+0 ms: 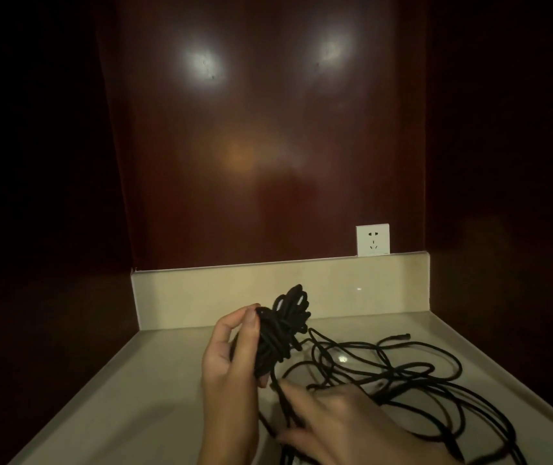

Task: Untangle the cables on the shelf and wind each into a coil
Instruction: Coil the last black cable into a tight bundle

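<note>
Black cable [352, 367] is the whole business here: part of it is already gathered into a thick bundle [276, 333] held up in the left hand [231, 360], fingers and thumb curled round its middle, and the rest sprawls in loose crossing loops over the pale stone shelf [154, 380], to the right of that bundle and below the white wall socket [372, 240]. One free end with a small plug [402, 336] lies on the shelf beneath the socket, well apart from the bundle. The right hand [332, 421] is low, just beside and below the bundle, with a strand running up from under its fingers to the coil; it looks to be pinching that strand, though the light is dim and I cannot be sure of the grip. To wind well from here, I'd say the right hand should feed the strand with light tension and let it slide, not drag the whole heap along. The loops on the shelf cross one another, so pulling hard would likely cinch a knot; better to lift each crossing clear first. The bundle already looks lumpy, so laying each new turn beside the last would keep it tidy.
</note>
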The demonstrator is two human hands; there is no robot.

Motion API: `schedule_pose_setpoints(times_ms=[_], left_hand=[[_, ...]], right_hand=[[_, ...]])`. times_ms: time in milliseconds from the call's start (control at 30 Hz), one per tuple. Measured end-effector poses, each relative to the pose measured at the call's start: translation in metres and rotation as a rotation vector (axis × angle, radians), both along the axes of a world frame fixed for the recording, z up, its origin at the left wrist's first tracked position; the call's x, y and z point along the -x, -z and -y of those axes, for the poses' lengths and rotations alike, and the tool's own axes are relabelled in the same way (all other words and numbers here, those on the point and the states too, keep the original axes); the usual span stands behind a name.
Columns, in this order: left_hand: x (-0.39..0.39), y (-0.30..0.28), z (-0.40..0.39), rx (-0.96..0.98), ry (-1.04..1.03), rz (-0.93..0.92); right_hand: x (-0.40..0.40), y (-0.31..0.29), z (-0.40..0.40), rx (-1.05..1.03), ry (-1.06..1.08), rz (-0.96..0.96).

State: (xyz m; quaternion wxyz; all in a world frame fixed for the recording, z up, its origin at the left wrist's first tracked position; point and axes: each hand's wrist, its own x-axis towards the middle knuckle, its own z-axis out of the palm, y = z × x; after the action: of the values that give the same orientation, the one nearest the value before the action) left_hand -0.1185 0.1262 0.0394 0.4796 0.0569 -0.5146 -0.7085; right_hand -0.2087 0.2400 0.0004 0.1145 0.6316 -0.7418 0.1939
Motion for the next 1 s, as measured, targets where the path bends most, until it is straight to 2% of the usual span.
schedule_pose_setpoints(times_ms=[33, 100, 233, 333, 433, 567, 667, 767, 867, 933, 1000], left_hand=[[0.002, 0.002, -0.003, 0.017, -0.036, 0.007], [0.005, 0.003, -0.009, 0.032, -0.070, 0.011], [0.006, 0.000, -0.010, -0.037, -0.063, -0.036], [0.002, 0.000, -0.003, -0.049, -0.118, -0.050], [0.000, 0.003, 0.005, -0.067, -0.113, -0.052], [-0.004, -0.003, 0.009, -0.060, -0.027, -0.100], [-0.008, -0.007, 0.006, -0.109, 0.102, -0.163], [-0.005, -0.005, 0.003, -0.185, 0.148, -0.252], [-0.001, 0.000, 0.005, -0.174, 0.069, -0.198], [0.001, 0.005, 0.006, -0.027, -0.085, -0.061], [0.003, 0.011, 0.004, 0.164, -0.239, 0.045]], right_hand=[[0.004, 0.000, 0.002, -0.019, -0.004, -0.073], [0.012, -0.003, 0.007, 0.012, 0.040, -0.051], [-0.006, 0.009, 0.018, 0.355, 0.151, 0.286], [-0.037, 0.014, 0.015, 0.603, 0.167, 0.392], [-0.038, 0.010, 0.008, 0.704, 0.166, 0.416], [-0.023, -0.007, -0.008, 0.715, 0.178, 0.260], [-0.008, -0.015, -0.018, 0.673, 0.212, 0.306], [-0.007, -0.014, -0.021, 0.547, 0.255, 0.227], [-0.020, 0.001, -0.017, 0.398, 0.396, 0.240], [-0.024, 0.007, -0.017, 0.388, 0.425, 0.320], [-0.036, 0.000, -0.019, 0.400, 0.367, 0.497]])
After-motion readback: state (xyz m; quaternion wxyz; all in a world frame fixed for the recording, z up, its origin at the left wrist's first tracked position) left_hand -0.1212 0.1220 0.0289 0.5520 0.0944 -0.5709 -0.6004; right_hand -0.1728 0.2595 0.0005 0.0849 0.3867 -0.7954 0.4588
